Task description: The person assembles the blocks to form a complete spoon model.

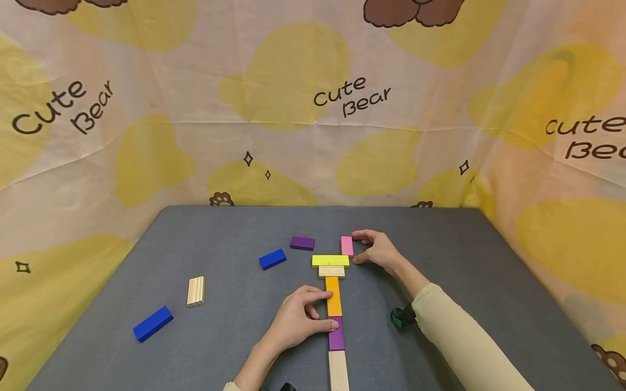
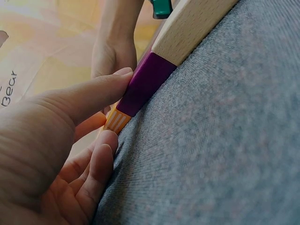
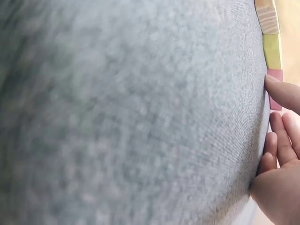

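A row of blocks runs away from me on the grey table. It has a plain wooden block (image 1: 338, 370), a purple block (image 1: 336, 339), an orange block (image 1: 334, 303), a crosswise wooden block (image 1: 331, 271) and a crosswise yellow-green block (image 1: 330, 262). A pink block (image 1: 346, 245) stands lengthwise behind the yellow-green one's right end. My left hand (image 1: 296, 317) rests its thumb on the purple block and its index finger on the orange one. Beside the pink block, my right hand (image 1: 379, 251) has thumb and index fingertips at its right edge; the right wrist view shows the thumb overlapping it.
Left of the row lie a second purple block (image 1: 302, 243), a blue block (image 1: 272, 259), a small wooden block (image 1: 196, 291) and another blue block (image 1: 152, 323). A printed cloth (image 1: 293, 163) hangs behind the table and at its sides.
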